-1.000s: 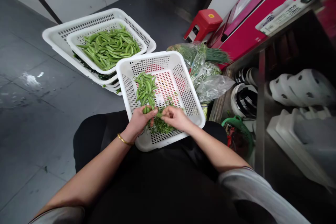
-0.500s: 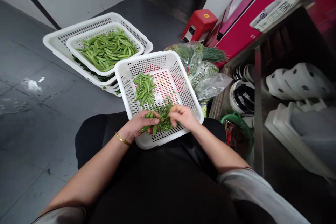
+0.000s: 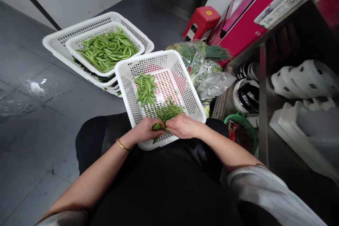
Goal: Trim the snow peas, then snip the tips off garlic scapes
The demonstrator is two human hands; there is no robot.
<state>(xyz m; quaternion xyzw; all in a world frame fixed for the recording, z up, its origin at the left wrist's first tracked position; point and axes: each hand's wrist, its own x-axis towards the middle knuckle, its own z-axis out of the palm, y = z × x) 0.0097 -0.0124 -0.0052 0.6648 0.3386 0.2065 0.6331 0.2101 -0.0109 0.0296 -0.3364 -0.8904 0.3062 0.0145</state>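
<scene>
Left hand (image 3: 146,131) has its grip closed round a snap pea pod (image 3: 156,126) just over the near edge of the white basket (image 3: 124,84) on the lap, right hand (image 3: 182,126) pinching the pod's end, and it looks light and crisp, so probably best held mid-pod.

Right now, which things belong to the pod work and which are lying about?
In use: green pea pod, pinched by left hand and right hand; white perforated plastic basket; far basket of pods.
Lying about: red plastic stool; bagged greens; white clogs.
</scene>
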